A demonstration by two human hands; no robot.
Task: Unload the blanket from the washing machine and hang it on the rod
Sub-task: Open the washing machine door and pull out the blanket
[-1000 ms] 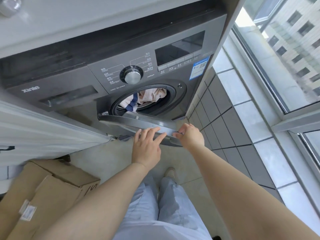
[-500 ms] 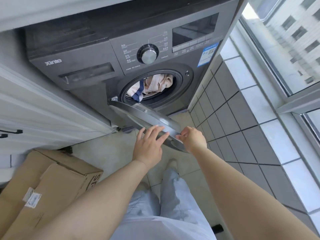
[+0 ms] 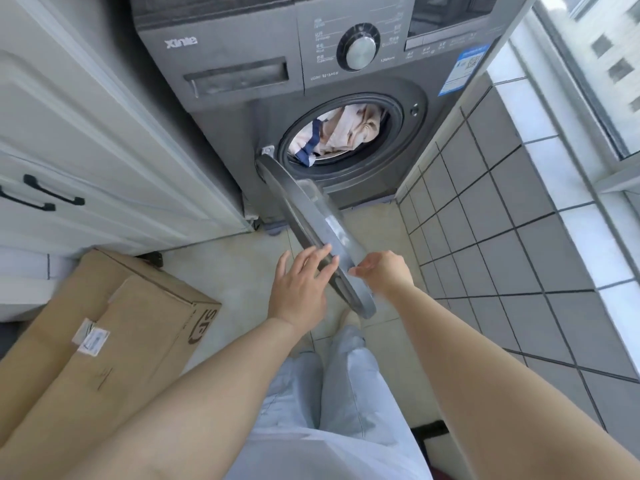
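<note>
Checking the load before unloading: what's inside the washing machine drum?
A crumpled pale blanket with a dark blue stripe fills the drum. Anything beneath or behind it is hidden.

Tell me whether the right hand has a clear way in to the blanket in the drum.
Probably yes. The door stands swung out to the left, leaving the drum mouth uncovered with the blanket showing. The right hand is at the door's edge and would need to reach forward.

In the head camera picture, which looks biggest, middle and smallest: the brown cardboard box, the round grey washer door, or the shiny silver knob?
Largest to smallest, as they look:
1. Brown cardboard box, though it lies nearer the camera and is partly cut off, so its lead is unsure.
2. Round grey washer door, seen edge-on.
3. Shiny silver knob.
</note>
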